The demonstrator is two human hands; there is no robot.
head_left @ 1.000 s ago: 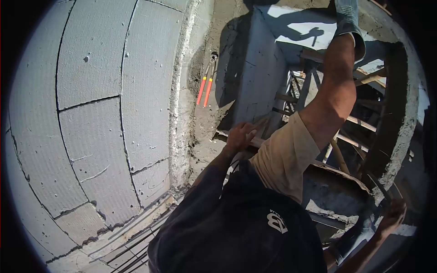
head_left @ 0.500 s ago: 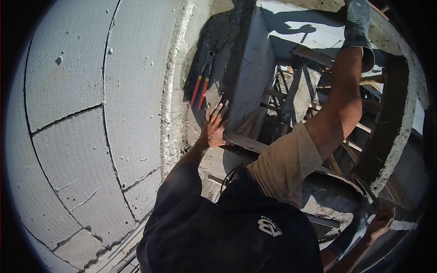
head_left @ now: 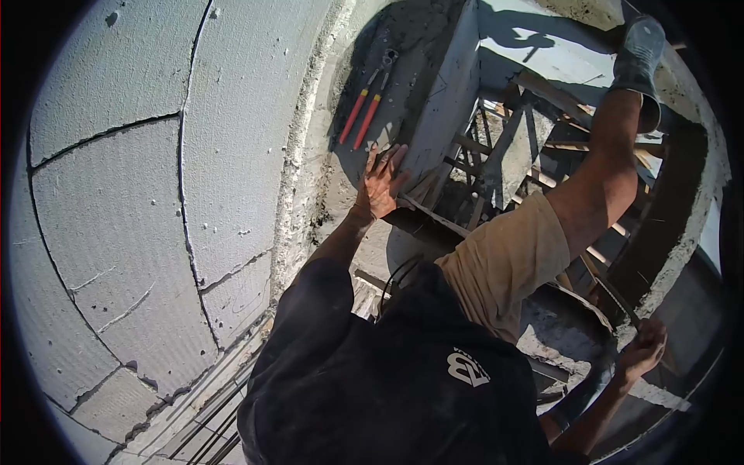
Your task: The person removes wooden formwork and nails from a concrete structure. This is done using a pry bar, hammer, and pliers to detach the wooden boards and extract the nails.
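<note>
The left hand (head_left: 378, 190) has now been spread on concrete (head_left: 341, 182) near red-handled pincers (head_left: 369, 119), maybe for balance; what's gripped by the right hand (head_left: 643, 350) can't be told.

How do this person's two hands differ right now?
Pose: the left hand is spread open, while the right hand is curled.
Holding: the left hand grips nothing visible; the right hand seems to hold a thin bar.
Place: the left hand is just by the pliers; the right hand is well away from them.
Shared: both are bare.
</note>
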